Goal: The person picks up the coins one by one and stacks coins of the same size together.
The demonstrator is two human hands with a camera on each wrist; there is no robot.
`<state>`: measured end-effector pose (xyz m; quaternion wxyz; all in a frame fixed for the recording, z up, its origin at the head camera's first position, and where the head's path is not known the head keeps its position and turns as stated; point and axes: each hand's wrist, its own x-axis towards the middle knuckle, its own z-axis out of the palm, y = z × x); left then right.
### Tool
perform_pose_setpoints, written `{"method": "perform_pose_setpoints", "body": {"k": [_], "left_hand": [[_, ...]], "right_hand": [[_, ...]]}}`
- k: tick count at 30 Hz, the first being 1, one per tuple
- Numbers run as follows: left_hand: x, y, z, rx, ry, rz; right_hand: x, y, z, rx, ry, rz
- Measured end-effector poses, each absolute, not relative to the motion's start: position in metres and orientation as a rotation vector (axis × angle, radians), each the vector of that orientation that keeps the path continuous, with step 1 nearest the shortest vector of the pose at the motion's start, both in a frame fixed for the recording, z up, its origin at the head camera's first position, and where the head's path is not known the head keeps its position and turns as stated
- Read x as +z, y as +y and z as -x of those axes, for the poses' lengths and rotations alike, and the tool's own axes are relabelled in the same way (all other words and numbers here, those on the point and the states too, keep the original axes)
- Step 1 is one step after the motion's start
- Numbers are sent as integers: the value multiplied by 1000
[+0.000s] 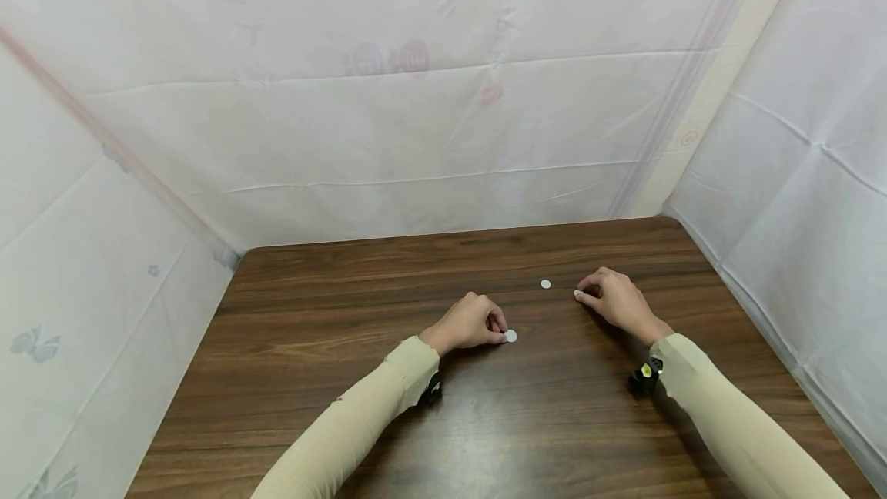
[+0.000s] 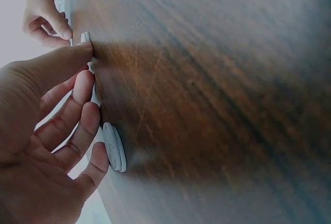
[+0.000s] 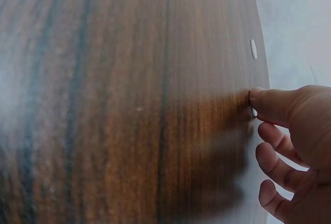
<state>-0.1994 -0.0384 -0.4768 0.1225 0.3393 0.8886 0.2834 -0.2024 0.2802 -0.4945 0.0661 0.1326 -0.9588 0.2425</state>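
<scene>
Over the middle of the table, my left hand (image 1: 467, 322) has its thumb and index finger together at the edge of a small round white disc (image 1: 510, 336). In the left wrist view part of this disc (image 2: 86, 36) shows past the thumb tip, and two stacked white discs (image 2: 115, 146) lie by the little finger. Further right, my right hand (image 1: 620, 303) pinches another white disc (image 1: 578, 294) between thumb and index finger, low over the wood. Most of that disc (image 3: 254, 112) is hidden by the thumb in the right wrist view.
One more white disc (image 1: 545, 284) lies flat on the brown wooden table (image 1: 333, 406), between the hands and farther back. Pale printed cloth (image 1: 388, 129) hangs behind the table and along both sides. Each wrist wears a small black device.
</scene>
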Motion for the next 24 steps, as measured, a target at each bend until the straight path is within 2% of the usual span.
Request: {"method": "perform_pose_setpoints", "body": {"k": [24], "left_hand": [[-477, -38, 200, 810, 2609, -991]], "right_hand": [[-499, 278, 202, 781, -2859, -424]]}}
